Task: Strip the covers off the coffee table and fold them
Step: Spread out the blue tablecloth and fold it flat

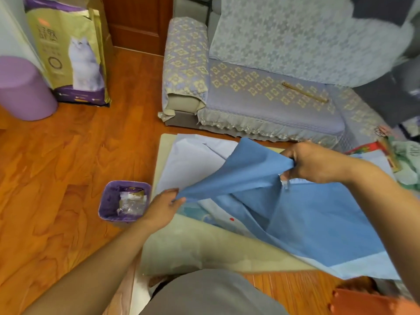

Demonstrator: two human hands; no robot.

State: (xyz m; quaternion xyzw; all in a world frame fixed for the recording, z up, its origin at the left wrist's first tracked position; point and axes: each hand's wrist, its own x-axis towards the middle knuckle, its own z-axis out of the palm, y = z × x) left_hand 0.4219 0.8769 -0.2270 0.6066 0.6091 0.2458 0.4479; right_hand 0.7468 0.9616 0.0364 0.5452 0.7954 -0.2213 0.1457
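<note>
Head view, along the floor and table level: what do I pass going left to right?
Purple stool → cat food bag → purple bin → left hand → blue cover → right hand.

single head cam, wide-angle, worn on the person and pitched forward and down over their own torso, close in on the coffee table at the bottom half of frame. Both forearms run in from the lower edge, wood floor fills the left, sofa sits across the top, edges bend from lens distortion. No second view, so nothing shared
</note>
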